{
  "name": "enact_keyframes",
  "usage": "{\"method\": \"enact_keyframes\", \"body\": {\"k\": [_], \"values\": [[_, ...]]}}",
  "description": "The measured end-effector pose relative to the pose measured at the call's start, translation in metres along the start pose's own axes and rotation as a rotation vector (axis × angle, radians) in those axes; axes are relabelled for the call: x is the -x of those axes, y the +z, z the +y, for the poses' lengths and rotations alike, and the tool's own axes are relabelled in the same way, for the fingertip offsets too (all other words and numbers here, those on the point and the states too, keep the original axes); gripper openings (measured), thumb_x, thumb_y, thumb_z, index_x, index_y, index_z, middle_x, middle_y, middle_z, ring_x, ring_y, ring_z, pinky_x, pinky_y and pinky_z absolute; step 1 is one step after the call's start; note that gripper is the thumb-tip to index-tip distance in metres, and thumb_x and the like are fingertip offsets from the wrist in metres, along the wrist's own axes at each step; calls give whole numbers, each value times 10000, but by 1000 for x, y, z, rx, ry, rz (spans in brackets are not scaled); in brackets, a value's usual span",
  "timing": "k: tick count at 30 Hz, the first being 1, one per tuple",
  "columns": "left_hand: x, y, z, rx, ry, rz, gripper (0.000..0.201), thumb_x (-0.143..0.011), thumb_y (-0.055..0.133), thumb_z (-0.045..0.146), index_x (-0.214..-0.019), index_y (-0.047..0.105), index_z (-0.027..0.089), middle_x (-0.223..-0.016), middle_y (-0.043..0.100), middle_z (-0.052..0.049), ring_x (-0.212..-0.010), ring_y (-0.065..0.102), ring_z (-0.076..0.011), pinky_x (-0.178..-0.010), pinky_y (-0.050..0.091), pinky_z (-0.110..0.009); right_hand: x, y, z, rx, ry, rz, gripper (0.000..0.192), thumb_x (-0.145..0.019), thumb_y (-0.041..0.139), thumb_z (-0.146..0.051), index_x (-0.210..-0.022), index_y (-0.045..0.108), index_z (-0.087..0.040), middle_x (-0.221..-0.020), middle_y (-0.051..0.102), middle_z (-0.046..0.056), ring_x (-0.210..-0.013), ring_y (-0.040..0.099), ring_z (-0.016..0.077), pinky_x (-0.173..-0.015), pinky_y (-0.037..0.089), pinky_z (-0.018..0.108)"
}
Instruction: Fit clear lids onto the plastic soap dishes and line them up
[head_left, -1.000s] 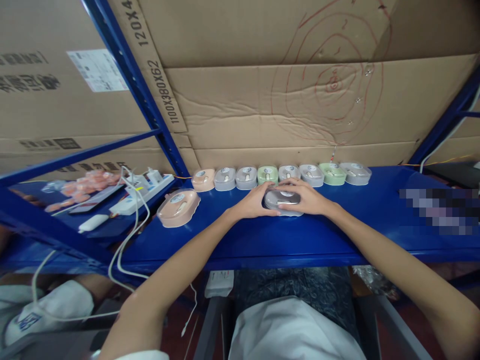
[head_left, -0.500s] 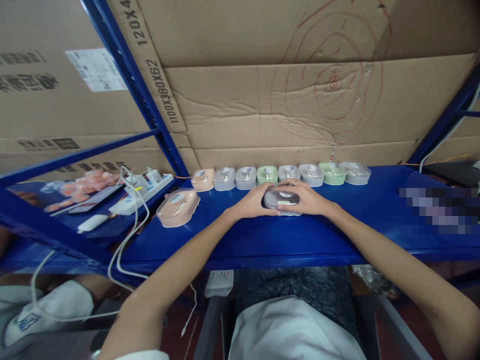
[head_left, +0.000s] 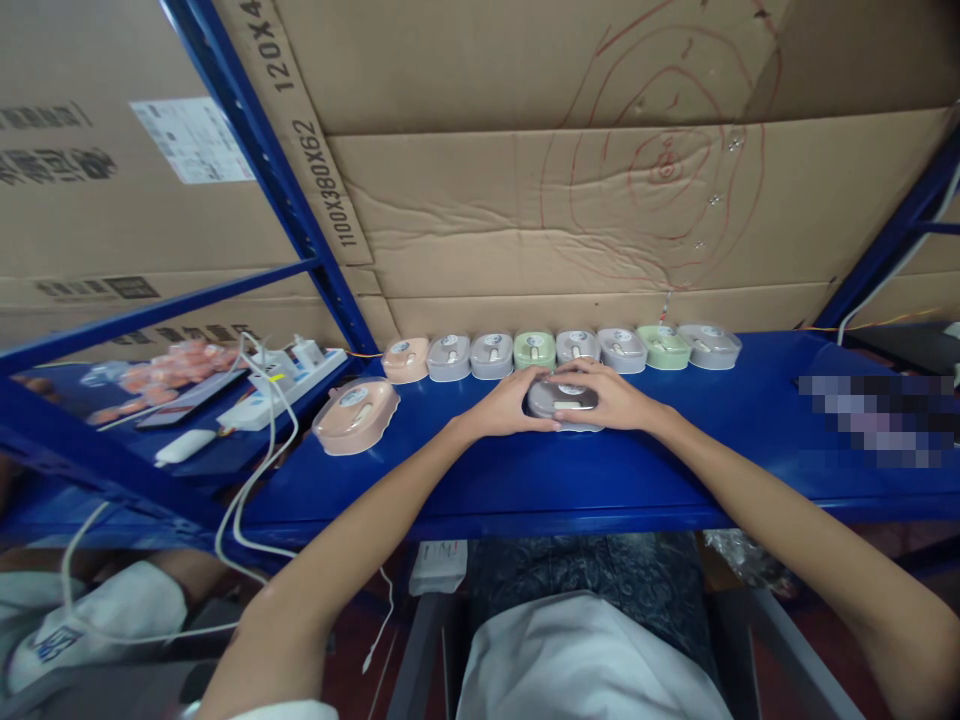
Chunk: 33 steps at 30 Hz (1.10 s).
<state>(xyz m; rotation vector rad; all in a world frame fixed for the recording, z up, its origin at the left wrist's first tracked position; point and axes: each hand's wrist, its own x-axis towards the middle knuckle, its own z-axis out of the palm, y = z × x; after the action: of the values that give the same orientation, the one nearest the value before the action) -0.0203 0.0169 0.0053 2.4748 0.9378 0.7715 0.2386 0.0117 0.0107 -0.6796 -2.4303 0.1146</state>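
A grey oval lidded box (head_left: 564,395) with a clear top and a pale clasp at its front rests on the blue shelf. My left hand (head_left: 508,402) curves round its left side, thumb along the front edge. Round the right side curls my right hand (head_left: 611,396), its thumb near the clasp and its fingers over the back. Both hands are closed on the box; the far fingertips partly overlap and are hard to make out. Behind them stands a row of similar boxes in grey, green and pink, among them a green box (head_left: 535,349).
A larger pink box (head_left: 356,415) sits at the left of the blue shelf (head_left: 480,490). Further left are a white power strip (head_left: 281,388), hanging white cables and a heap of small pink pieces (head_left: 176,368). Cardboard (head_left: 480,220) backs the shelf. A co-worker's sleeve (head_left: 127,605) shows lower left.
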Motion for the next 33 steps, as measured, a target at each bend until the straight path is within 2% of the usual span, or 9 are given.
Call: {"method": "enact_keyframes", "body": {"k": [16, 23, 27, 33], "values": [[0, 1, -3, -16, 1, -2, 937, -758, 907, 646, -1497, 545, 198, -1502, 636, -190, -1370, 633, -402, -1141, 509, -573, 3, 9, 5, -82, 47, 59, 582, -909, 815, -584, -1421, 741, -316, -1378, 697, 125, -1281, 654, 357, -1125, 517, 567], [0, 2, -4, -19, 9, 0, 950, -750, 912, 638, -1506, 545, 195, -1505, 638, -194, -1377, 634, -411, -1159, 503, -586, 5, 15, 8, -63, 29, 107, 589, -899, 828, -584, -1401, 754, -286, -1357, 701, 142, -1262, 669, 358, -1107, 528, 551], [-1, 4, -8, -16, 32, -13, 1028, -788, 882, 654, -1600, 459, 186, -1642, 522, -224, -1507, 525, -427, -1248, 417, -616, 5, 18, 10, -72, 27, 124, 595, -879, 844, -588, -1392, 759, -298, -1358, 704, 136, -1266, 671, 359, -1112, 528, 564], [-2, 4, -13, 40, 88, -92, 971, -882, 805, 659, -1653, 409, 223, -1705, 443, -201, -1576, 440, -399, -1308, 339, -608, 5, 16, 7, -94, 49, 125, 586, -887, 841, -581, -1410, 742, -333, -1363, 716, 110, -1293, 664, 351, -1131, 525, 570]]}}
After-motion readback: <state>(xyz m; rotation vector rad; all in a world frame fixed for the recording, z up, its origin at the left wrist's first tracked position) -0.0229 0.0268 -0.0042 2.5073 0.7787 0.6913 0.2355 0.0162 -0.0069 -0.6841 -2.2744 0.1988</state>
